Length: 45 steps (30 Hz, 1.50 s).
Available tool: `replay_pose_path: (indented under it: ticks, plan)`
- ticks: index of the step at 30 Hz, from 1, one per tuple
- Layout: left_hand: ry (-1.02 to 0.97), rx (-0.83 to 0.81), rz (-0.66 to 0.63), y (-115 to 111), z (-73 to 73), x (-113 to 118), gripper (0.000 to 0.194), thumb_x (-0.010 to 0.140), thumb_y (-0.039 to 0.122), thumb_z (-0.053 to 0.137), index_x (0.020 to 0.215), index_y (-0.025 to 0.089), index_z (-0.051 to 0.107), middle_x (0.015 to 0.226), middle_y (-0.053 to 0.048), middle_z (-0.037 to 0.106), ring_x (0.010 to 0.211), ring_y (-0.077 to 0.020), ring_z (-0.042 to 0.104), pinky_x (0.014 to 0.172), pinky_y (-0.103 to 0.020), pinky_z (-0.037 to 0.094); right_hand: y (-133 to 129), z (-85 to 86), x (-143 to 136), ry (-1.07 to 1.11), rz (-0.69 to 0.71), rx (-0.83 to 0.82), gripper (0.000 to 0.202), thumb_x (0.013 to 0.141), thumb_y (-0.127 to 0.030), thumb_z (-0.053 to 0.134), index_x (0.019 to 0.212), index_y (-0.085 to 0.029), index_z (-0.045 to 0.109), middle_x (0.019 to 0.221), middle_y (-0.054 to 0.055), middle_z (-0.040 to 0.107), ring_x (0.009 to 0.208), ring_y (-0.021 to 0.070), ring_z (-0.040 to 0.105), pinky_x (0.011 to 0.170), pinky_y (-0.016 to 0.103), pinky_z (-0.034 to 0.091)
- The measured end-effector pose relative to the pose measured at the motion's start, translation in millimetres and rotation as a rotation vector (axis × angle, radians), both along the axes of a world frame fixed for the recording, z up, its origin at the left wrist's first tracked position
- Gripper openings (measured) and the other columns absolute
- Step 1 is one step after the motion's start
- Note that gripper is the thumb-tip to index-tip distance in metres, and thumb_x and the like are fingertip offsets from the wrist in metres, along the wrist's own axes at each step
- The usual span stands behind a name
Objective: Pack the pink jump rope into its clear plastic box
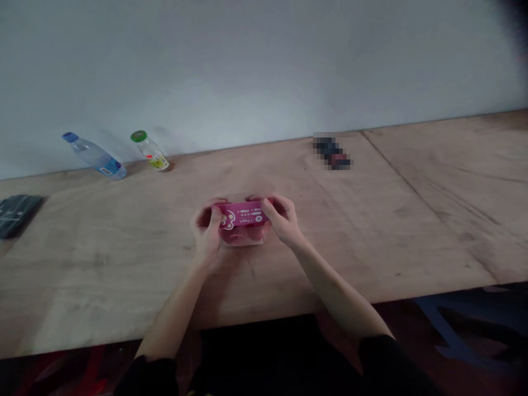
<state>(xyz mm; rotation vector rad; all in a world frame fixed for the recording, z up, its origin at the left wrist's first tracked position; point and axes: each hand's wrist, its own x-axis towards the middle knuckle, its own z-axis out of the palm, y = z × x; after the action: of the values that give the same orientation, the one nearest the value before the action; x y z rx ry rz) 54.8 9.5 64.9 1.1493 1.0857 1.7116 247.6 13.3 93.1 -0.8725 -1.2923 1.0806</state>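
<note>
A clear plastic box (243, 241) sits in front of me on the wooden table, with dark red shapes showing through its near side. Across its top lies a pink label band (249, 214) with white print and a white cartoon figure, upside down from my side. My left hand (207, 234) grips the box's left end, its thumb pressed on the band. At the opposite end, my right hand (285, 220) also grips, thumb on the band's right edge. Fingers of both hands are partly hidden behind the box. I cannot tell whether the band is attached.
Toward the back left stand a plastic bottle (97, 157) with a blue cap and a glass bottle (152, 151) with a green lid. A black item (20, 213) lies at the left edge. Near the wall is a pixelated dark object (332, 152). Blue stool-like legs (447, 330) show below right.
</note>
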Motion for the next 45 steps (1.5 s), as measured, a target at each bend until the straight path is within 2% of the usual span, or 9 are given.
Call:
replay_pose_path:
  ticks: [4, 9, 15, 21, 25, 28, 35, 41, 45]
  plan:
    - [-0.128, -0.069, -0.057, -3, 4.2, -3, 0.042, 0.090, 0.067, 0.080, 0.096, 0.025, 0.082, 0.103, -0.004, 0.082, 0.093, -0.0186, 0.078, 0.085, -0.032, 0.062, -4, 2.8, 6, -0.018, 0.074, 0.086, 0.030, 0.100, -0.058, 0.074, 0.104, -0.030, 0.084, 0.113, 0.005, 0.084, 0.110, 0.0263, 0.077, 0.099, 0.043, 0.061]
    - [-0.203, -0.172, -0.119, -4, 15.1, -5, 0.040, 0.081, 0.064, 0.090, 0.092, 0.026, 0.081, 0.098, -0.003, 0.082, 0.081, -0.0163, 0.075, 0.070, -0.027, 0.061, -4, 0.3, 8, -0.057, 0.055, 0.041, 0.040, 0.099, -0.066, 0.071, 0.104, -0.029, 0.085, 0.106, 0.006, 0.084, 0.101, 0.0266, 0.077, 0.089, 0.042, 0.064]
    - [-0.181, -0.046, -0.157, -12, 16.2, -7, 0.033, 0.094, 0.059, 0.076, 0.096, 0.027, 0.083, 0.104, -0.004, 0.081, 0.097, -0.0214, 0.077, 0.090, -0.035, 0.062, -6, 3.1, 13, -0.055, 0.176, 0.130, 0.030, 0.100, -0.058, 0.072, 0.105, -0.031, 0.084, 0.119, 0.006, 0.081, 0.114, 0.0284, 0.075, 0.103, 0.049, 0.060]
    - [-0.117, 0.000, -0.215, -15, 14.7, -6, 0.032, 0.087, 0.043, 0.076, 0.117, 0.030, 0.079, 0.103, -0.004, 0.077, 0.101, -0.0252, 0.073, 0.096, -0.041, 0.058, -12, 1.4, 15, -0.135, 0.224, 0.220, 0.027, 0.098, -0.055, 0.072, 0.110, -0.031, 0.079, 0.127, 0.007, 0.077, 0.119, 0.0320, 0.073, 0.105, 0.054, 0.058]
    - [0.015, 0.075, -0.153, -20, 8.1, -2, 0.025, 0.093, 0.048, 0.068, 0.097, 0.028, 0.081, 0.104, -0.007, 0.074, 0.106, -0.0279, 0.070, 0.102, -0.045, 0.053, -20, -12.7, 8, -0.097, 0.075, 0.275, 0.034, 0.098, -0.054, 0.067, 0.124, -0.032, 0.067, 0.126, 0.009, 0.077, 0.118, 0.0336, 0.073, 0.103, 0.058, 0.059]
    - [0.137, 0.172, -0.093, -26, 3.9, 1, 0.039, 0.101, 0.054, 0.058, 0.083, 0.026, 0.077, 0.110, -0.009, 0.073, 0.111, -0.0285, 0.067, 0.104, -0.047, 0.051, -22, -24.0, 3, -0.202, 0.008, 0.353, 0.038, 0.095, -0.061, 0.063, 0.118, -0.032, 0.073, 0.116, 0.010, 0.079, 0.114, 0.0363, 0.074, 0.104, 0.063, 0.059]
    - [0.281, 0.207, -0.013, -30, -2.4, 0, 0.021, 0.095, 0.046, 0.077, 0.103, 0.026, 0.073, 0.119, -0.007, 0.070, 0.115, -0.0259, 0.066, 0.103, -0.043, 0.052, -18, -39.1, 6, -0.367, -0.082, 0.413, 0.024, 0.088, -0.050, 0.071, 0.099, -0.032, 0.084, 0.130, 0.011, 0.076, 0.109, 0.0359, 0.074, 0.094, 0.061, 0.063]
    - [0.276, 0.140, 0.123, -2, -7.1, -7, 0.034, 0.093, 0.050, 0.082, 0.113, 0.027, 0.070, 0.123, -0.006, 0.066, 0.113, -0.0224, 0.064, 0.098, -0.037, 0.052, -12, -55.2, 2, -0.418, -0.121, 0.501, 0.036, 0.087, -0.051, 0.070, 0.117, -0.036, 0.083, 0.133, 0.010, 0.073, 0.115, 0.0375, 0.072, 0.098, 0.061, 0.061]
    - [0.299, -0.075, 0.212, 26, 1.2, -11, 0.042, 0.082, 0.055, 0.091, 0.097, 0.022, 0.070, 0.086, 0.001, 0.062, 0.079, -0.0158, 0.059, 0.077, -0.031, 0.050, -31, -52.4, -18, -0.586, -0.192, 0.480, 0.053, 0.088, -0.044, 0.077, 0.140, -0.038, 0.072, 0.151, 0.011, 0.065, 0.129, 0.0409, 0.067, 0.107, 0.062, 0.057]
